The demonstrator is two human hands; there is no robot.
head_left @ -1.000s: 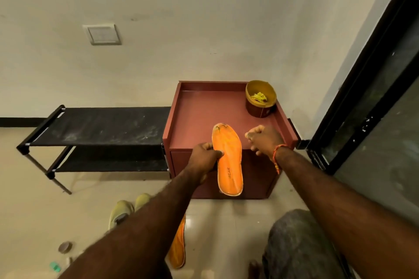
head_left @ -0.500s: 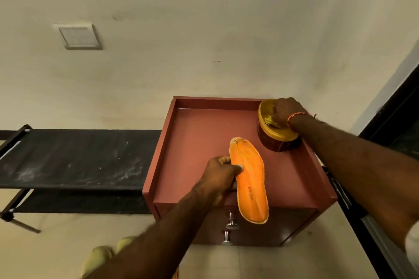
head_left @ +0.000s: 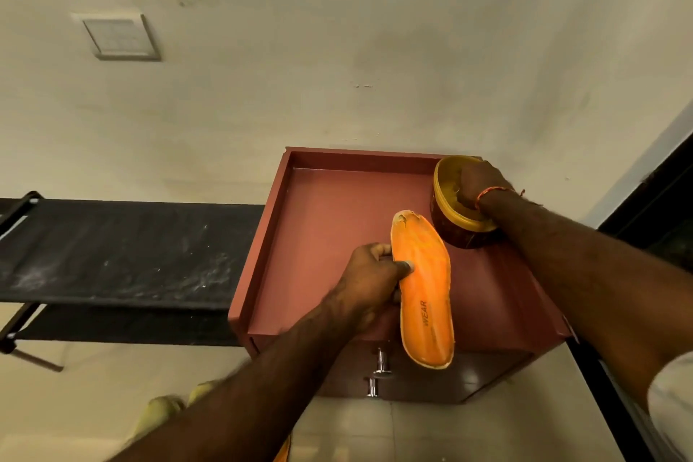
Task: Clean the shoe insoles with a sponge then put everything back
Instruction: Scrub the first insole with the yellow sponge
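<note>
An orange insole printed "WEAR" lies lengthwise on the red cabinet top, its heel overhanging the front edge. My left hand grips its left edge, thumb pressed on top. My right hand is sunk into a yellow-rimmed brown bowl at the cabinet's far right corner. Its fingers are curled around a yellowish sponge, of which only a frayed bit shows.
A black two-tier shoe rack stands left of the cabinet. Pale yellow shoes and the tip of a second orange insole lie on the floor below. Two chrome drawer knobs stick out in front. A dark door frame is at the right.
My right hand travelled from beside the insole to the bowl and sank into it. The view moved closer and above the cabinet. My left hand kept hold of the insole.
</note>
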